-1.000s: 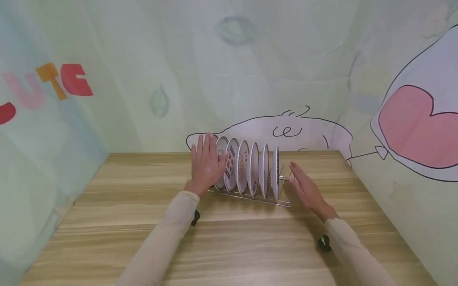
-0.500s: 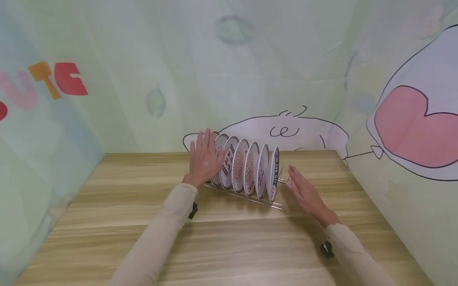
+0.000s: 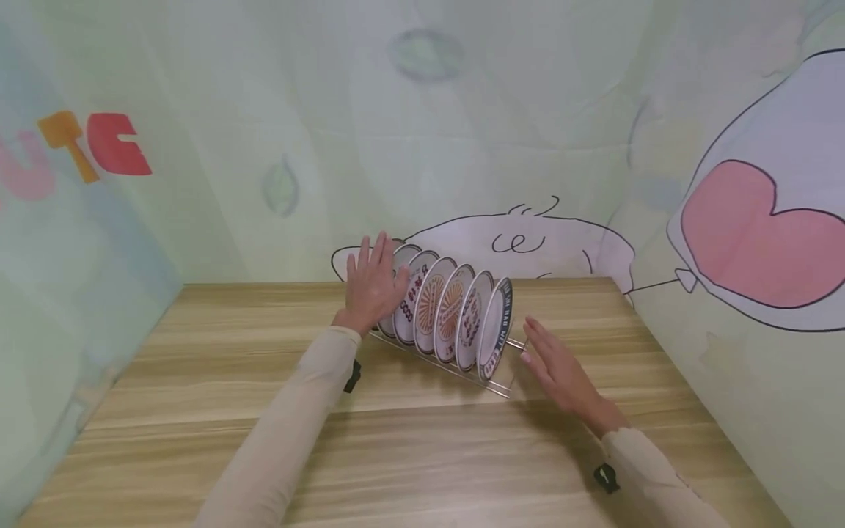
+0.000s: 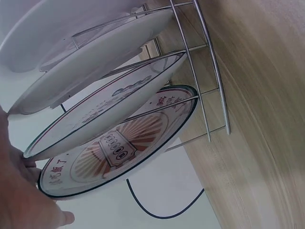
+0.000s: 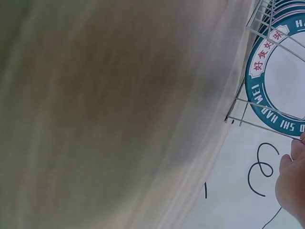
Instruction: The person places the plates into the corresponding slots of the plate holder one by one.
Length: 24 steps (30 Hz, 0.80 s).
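Note:
A silver wire plate rack (image 3: pixel 503 391) stands slanted on the table, its right end closer to me. Several white patterned plates (image 3: pixel 450 312) stand on edge in it. My left hand (image 3: pixel 372 290), fingers straight, lies against the plates at the left end. In the left wrist view, that hand (image 4: pixel 21 191) touches plate edges beside a plate with an orange sunburst (image 4: pixel 138 138). My right hand (image 3: pixel 557 367) is at the rack's right end with straight fingers. In the right wrist view, its fingers (image 5: pixel 298 150) meet the lower edge of a teal-rimmed plate (image 5: pixel 268 114).
The wood-grain table (image 3: pixel 409 469) extends in front of the rack and to both sides. A pale printed cloth (image 3: pixel 317 147) hangs behind the table and along its sides. Dark wrist devices (image 3: pixel 606 478) sit under both forearms.
The rack has turned on the table, its right end swinging towards me, so more of the plates' faces show. Both hands have moved along with it, the right one slightly nearer to me.

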### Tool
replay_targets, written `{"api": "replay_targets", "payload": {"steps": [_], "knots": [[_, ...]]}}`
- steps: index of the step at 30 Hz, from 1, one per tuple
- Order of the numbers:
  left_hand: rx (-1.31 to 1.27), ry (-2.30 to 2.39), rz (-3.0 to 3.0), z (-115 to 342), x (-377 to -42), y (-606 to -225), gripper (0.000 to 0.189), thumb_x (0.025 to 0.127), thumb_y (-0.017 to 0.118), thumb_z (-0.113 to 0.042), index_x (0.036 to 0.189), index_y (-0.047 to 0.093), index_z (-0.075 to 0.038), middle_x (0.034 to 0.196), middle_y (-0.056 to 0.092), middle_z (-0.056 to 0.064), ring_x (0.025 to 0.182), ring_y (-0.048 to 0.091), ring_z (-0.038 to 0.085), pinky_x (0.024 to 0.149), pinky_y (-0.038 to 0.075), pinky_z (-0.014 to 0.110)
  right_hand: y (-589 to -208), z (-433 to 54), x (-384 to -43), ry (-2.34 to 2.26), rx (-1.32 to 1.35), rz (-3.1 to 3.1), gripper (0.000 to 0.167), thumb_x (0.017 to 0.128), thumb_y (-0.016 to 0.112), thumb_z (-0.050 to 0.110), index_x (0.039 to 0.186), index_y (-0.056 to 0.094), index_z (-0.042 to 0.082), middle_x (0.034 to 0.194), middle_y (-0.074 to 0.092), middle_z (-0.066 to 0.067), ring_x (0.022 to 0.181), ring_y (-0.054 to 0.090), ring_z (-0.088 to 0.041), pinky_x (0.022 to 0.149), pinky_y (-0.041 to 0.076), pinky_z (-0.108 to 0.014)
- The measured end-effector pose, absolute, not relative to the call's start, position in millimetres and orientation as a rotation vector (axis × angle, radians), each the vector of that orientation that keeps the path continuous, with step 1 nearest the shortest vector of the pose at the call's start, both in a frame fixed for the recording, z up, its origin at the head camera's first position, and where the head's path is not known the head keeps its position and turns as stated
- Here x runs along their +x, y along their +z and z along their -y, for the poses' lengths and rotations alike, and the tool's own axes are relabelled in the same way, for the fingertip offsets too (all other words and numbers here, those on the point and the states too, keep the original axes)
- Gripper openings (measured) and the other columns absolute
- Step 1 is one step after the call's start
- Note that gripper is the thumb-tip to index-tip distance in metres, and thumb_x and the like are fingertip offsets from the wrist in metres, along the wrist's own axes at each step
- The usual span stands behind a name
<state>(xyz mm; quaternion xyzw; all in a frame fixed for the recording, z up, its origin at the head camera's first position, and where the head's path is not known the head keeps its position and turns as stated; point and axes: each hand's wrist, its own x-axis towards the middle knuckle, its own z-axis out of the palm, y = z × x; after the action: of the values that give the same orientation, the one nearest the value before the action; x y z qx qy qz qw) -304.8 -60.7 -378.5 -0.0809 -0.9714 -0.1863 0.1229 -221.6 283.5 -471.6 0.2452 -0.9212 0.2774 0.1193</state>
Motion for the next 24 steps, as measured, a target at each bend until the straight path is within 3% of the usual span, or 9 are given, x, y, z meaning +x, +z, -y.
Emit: {"api": "replay_targets", "payload": {"steps": [13,24], "knots": [[-0.289,-0.528,2.842,64.0,-319.1,-378.6,0.068,0.103,0.031,-0.042,0.158,0.022,-0.003,0.168,0.015,0.012,0.156,0.006,0.037,0.123,0.009,0.062,-472.0,-281.6,-209.4,0.763,0.703,2.693,0.055,0.104,0.049,0.025,0.152,0.037,0.001,0.163,0.03,-0.014,0.146,0.034,-0.042,0.117,0.03,-0.058],[-0.366,-0.539,2.857,65.7,-325.8,-375.4,0.066,0.103,0.032,-0.04,0.158,0.022,-0.005,0.168,0.016,0.011,0.156,0.008,0.037,0.125,0.007,0.059,-469.0,-277.9,-196.0,0.764,0.699,2.717,0.056,0.104,0.048,0.028,0.153,0.035,0.005,0.164,0.028,-0.011,0.148,0.031,-0.04,0.119,0.028,-0.057]]}}
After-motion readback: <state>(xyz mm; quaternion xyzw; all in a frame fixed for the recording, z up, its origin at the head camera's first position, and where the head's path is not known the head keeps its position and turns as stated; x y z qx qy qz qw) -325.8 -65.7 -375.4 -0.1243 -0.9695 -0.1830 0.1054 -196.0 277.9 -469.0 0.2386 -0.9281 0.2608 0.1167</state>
